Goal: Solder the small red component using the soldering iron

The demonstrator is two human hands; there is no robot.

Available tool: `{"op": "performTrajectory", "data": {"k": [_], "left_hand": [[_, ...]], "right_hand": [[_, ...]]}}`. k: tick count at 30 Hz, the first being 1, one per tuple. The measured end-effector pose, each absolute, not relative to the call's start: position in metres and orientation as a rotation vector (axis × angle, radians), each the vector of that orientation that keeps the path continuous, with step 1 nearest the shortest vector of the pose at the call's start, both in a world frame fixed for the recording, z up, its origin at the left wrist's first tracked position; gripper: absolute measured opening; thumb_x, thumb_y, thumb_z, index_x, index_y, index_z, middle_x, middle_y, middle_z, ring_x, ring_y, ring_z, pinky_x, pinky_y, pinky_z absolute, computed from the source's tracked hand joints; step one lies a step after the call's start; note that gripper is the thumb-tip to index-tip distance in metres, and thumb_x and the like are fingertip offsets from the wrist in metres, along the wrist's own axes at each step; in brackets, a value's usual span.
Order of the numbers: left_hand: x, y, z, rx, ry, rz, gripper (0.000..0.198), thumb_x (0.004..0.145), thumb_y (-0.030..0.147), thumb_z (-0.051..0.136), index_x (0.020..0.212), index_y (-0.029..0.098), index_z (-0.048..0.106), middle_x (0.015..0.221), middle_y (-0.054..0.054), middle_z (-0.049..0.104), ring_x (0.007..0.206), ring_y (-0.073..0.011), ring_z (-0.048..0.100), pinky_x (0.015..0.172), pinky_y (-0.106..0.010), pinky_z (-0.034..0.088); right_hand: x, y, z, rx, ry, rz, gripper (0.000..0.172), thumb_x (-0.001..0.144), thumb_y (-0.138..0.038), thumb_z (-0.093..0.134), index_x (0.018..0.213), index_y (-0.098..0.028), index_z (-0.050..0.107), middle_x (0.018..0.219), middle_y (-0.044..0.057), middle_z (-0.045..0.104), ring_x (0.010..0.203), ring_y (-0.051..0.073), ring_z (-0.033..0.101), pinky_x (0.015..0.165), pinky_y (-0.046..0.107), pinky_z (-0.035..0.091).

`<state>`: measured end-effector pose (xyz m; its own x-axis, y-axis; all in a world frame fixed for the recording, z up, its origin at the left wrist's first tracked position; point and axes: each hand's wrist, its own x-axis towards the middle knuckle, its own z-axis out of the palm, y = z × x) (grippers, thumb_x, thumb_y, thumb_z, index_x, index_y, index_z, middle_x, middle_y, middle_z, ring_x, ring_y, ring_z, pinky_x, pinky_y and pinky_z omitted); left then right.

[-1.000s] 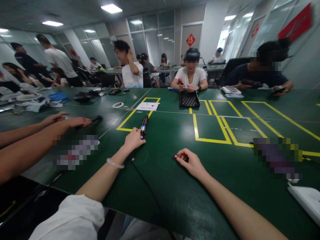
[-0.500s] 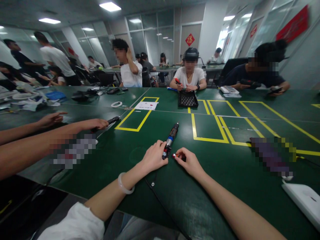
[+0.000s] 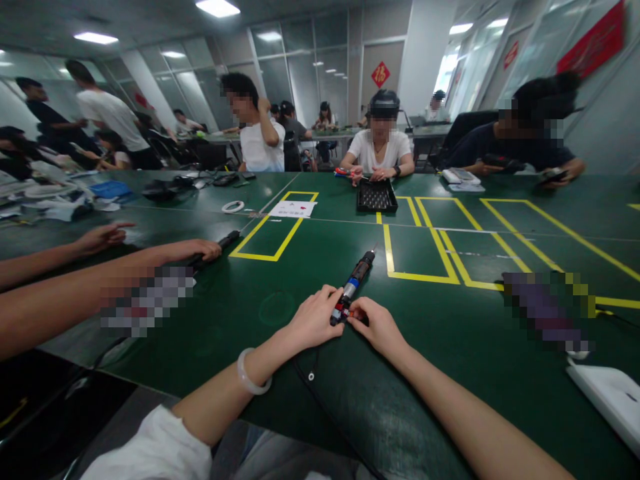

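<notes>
We cannot identify the small red part [image 3: 354, 313] pinched in the right grip [image 3: 377, 327]; the left grip [image 3: 315, 320] covers the rear of the tool [image 3: 356, 280]; a pixelated patch [image 3: 547, 310] masks the table [image 3: 450, 373] toward its right edge.

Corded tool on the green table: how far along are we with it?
Done: the corded tool is close in over the table. In hand: the left hand grips its near end while the right hand pinches a small red piece against that end. Left: the join is too small to judge as seated; the tip points away from the person.
</notes>
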<state>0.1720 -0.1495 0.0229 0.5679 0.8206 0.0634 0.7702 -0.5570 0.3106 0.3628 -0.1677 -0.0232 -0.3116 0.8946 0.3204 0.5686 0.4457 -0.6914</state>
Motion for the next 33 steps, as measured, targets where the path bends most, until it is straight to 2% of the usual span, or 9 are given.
{"op": "performTrajectory", "data": {"k": [6,12,18,28,33], "left_hand": [[0.180,-0.154,0.022,2.578,1.416,0.256,0.066,0.079,0.041,0.059,0.138,0.022,0.036,0.127,-0.012,0.046,0.104,-0.0283,0.055,0.088,-0.038,0.046],[0.192,-0.154,0.014,2.639,1.564,0.268,0.063,0.086,0.045,0.053,0.140,0.019,0.034,0.119,-0.013,0.049,0.105,-0.0289,0.053,0.086,-0.039,0.045],[0.175,-0.145,0.011,2.726,1.545,0.253,0.064,0.088,0.048,0.050,0.143,0.020,0.031,0.124,-0.012,0.048,0.106,-0.0267,0.051,0.085,-0.036,0.045],[0.099,-0.083,0.009,2.719,1.862,0.139,0.064,0.090,0.052,0.047,0.141,0.016,0.034,0.125,-0.015,0.049,0.105,-0.0267,0.052,0.082,-0.033,0.045],[0.045,-0.030,0.007,2.617,2.021,0.084,0.062,0.090,0.054,0.043,0.138,0.015,0.038,0.127,-0.016,0.047,0.108,-0.0285,0.053,0.087,-0.035,0.045]], "right_hand": [[0.363,-0.170,-0.024,-1.164,-2.043,0.567,0.010,0.085,-0.014,0.055,0.089,-0.021,0.060,0.085,0.005,0.064,0.079,0.020,0.059,0.074,0.033,0.046],[0.365,-0.173,-0.020,-1.182,-2.073,0.534,0.017,0.088,-0.012,0.046,0.092,-0.020,0.060,0.091,0.006,0.063,0.086,0.021,0.058,0.080,0.035,0.047],[0.361,-0.178,-0.015,-1.186,-2.137,0.485,0.024,0.088,-0.013,0.050,0.110,-0.020,0.057,0.104,0.008,0.060,0.097,0.022,0.057,0.086,0.036,0.047],[0.366,-0.173,-0.020,-1.210,-2.205,0.457,0.018,0.088,-0.014,0.052,0.104,-0.021,0.059,0.107,0.007,0.060,0.101,0.022,0.055,0.089,0.037,0.045],[0.366,-0.173,-0.019,-1.206,-2.214,0.451,0.017,0.088,-0.014,0.052,0.102,-0.021,0.059,0.105,0.007,0.061,0.099,0.022,0.056,0.088,0.038,0.044]]}}
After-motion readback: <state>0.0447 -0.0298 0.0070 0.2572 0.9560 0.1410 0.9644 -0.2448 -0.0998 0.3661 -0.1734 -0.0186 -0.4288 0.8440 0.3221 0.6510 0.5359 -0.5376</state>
